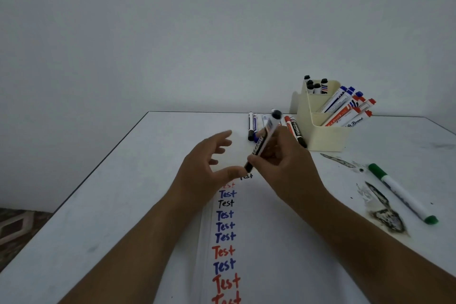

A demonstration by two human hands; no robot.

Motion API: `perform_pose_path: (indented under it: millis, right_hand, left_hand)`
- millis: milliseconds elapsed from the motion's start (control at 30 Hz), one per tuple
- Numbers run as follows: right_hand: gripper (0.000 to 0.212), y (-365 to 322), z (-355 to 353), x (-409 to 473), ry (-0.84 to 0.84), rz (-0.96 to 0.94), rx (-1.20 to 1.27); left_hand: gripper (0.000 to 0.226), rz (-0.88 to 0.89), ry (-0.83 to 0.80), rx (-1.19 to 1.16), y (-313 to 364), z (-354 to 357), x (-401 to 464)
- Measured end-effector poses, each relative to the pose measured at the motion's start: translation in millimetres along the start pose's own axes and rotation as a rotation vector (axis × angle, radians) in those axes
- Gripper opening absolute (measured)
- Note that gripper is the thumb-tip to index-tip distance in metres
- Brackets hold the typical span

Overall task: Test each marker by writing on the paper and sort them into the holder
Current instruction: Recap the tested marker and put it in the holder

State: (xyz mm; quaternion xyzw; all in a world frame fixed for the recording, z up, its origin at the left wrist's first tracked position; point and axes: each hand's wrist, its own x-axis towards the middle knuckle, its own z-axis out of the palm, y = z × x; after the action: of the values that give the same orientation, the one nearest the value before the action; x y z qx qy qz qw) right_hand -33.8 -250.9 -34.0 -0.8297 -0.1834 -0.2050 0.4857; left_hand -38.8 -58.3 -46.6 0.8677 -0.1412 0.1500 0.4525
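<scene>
Near the cream plastic holder, the right hand grips a black-capped white marker above the white paper; the left hand hovers beside it, fingers spread, holding nothing.

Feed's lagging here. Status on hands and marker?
Right hand grips black marker above paper. Left hand open beside it. Nothing blocking the holder.

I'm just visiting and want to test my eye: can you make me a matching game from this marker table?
Things:
1. green marker
2. black marker
3. red markers
4. left hand

States:
A. leaning in the cream holder
B. open, holding nothing
C. lying alone on the table
D. gripped by the right hand

Pairs: 1-C, 2-D, 3-A, 4-B
</scene>
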Motion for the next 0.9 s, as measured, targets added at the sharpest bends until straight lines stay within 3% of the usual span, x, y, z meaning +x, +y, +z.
perform_pose_path:
  millis: [67, 167, 267, 400, 567, 700, 900]
  right_hand:
    - [0.03, -1.5, -0.3, -2.0, -0.019, 0.058, 0.123]
    - [0.016, -0.9, 1.4, -5.2, -0.051, 0.054, 0.202]
    - [0.018, 0.8, -0.5, -4.6, -0.006, 0.089, 0.312]
    - [0.03, -1.4, -5.2, -3.3, 0.013, 0.188, 0.588]
    - [0.024, -6.1, -5.0, -5.6, -0.021, 0.189, 0.692]
    - [0.02, -8.7, -1.6, -5.2, -0.031, 0.207, 0.656]
    - [0.023, -11.7, -4.0, -2.3, -0.019, 0.246, 0.659]
  left_hand:
    - [0.076, 0.005, -0.027, 0.031, 2.0, 0.8, -1.3]
    - [0.034, -0.003, -0.016, 0.098, 3.0, 1.2, -2.1]
    - [0.009, -0.022, 0.0, 0.083, 3.0, 1.1, -2.3]
    - [0.013, -0.103, 0.007, -0.028, 2.0, 0.3, -2.1]
    - [0.012, 0.021, -0.082, 0.062, 7.7, 1.9, -3.0]
    - [0.043, 0.077, -0.116, 0.152, 6.2, 1.4, -4.0]
    - [0.039, 0.146, -0.022, 0.146, 9.2, 1.1, -4.5]
